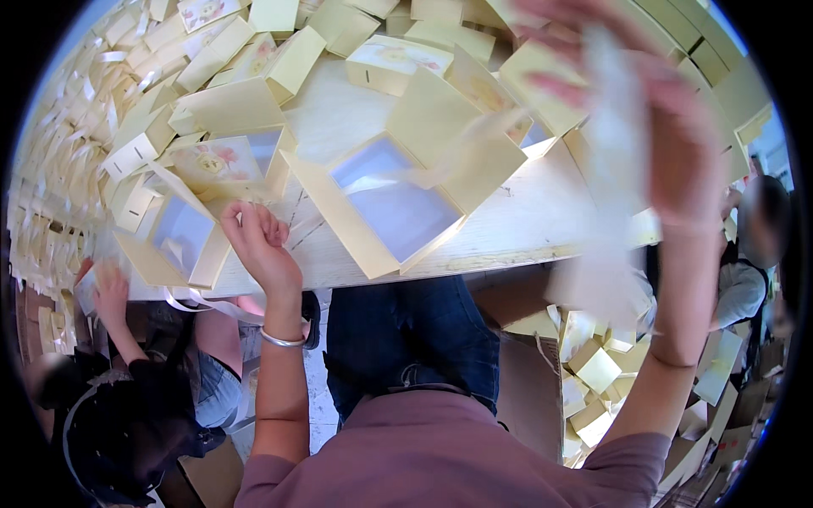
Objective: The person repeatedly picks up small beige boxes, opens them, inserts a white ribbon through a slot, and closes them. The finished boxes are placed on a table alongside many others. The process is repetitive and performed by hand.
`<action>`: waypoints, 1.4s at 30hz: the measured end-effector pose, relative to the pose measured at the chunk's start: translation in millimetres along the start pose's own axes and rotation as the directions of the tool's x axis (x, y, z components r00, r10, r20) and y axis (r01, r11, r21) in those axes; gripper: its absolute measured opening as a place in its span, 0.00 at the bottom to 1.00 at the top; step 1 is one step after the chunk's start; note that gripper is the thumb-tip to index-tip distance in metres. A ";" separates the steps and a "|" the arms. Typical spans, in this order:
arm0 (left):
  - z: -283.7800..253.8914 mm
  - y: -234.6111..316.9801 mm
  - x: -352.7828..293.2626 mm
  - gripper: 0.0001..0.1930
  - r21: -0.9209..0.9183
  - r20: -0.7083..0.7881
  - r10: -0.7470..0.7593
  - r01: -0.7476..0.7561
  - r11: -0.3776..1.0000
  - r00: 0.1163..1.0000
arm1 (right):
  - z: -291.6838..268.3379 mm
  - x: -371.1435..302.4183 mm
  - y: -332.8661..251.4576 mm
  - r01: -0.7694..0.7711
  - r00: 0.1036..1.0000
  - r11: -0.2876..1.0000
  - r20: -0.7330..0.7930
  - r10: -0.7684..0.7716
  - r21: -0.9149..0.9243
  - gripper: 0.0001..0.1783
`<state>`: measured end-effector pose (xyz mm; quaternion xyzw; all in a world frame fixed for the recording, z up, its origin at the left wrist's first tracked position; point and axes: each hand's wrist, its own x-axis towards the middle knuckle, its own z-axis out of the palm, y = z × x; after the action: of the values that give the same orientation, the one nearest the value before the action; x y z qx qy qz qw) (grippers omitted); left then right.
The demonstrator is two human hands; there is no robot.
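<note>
A cream box (398,190) with a pale lilac inside stands open on the table in front of me, its lid folded back and a pale ribbon blurred across it. To its left, my left hand (261,241) is at the table's near edge, fingers curled closed; anything in them is hidden. Another open cream box (182,229) is just beside that hand. At the upper right, my right hand (677,127) is raised and smeared by motion. A whitish translucent strip (616,161) blurs beside it; whether the fingers grip it is unclear.
Several cream boxes (398,63), some with floral printing, crowd the far side of the white table (517,216). Many ribboned boxes (59,195) are stacked at left. More boxes (595,368) fill a carton below right. Co-workers sit at left (127,432) and right (745,288).
</note>
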<state>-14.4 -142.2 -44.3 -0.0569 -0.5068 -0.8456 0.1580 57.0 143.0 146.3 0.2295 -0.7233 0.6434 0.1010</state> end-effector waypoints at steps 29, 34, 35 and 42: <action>83.8 72.1 -6.2 0.08 0.251 0.583 -0.253 0.126 0.960 0.772 | 55.9 17.6 75.6 -0.232 0.970 0.968 -0.054 0.237 0.094 0.29; 78.6 74.0 -1.2 0.08 0.323 0.596 -0.312 0.134 0.937 0.740 | 54.4 13.7 76.3 -0.290 0.953 0.957 -0.085 0.291 0.031 0.28; 78.5 73.2 -1.6 0.07 0.376 0.559 -0.305 0.092 0.922 0.771 | 54.8 14.1 73.9 -0.311 0.947 0.950 -0.080 0.310 -0.009 0.28; 83.4 58.6 -14.0 0.04 0.496 0.567 -0.044 -0.299 0.815 0.823 | 64.0 -1.6 51.9 0.222 0.966 0.674 0.066 -0.249 -0.704 0.16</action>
<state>12.5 -91.9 41.2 -0.2853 -0.7519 -0.5899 0.0729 44.0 84.3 90.0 0.2531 -0.8764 0.3031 0.2757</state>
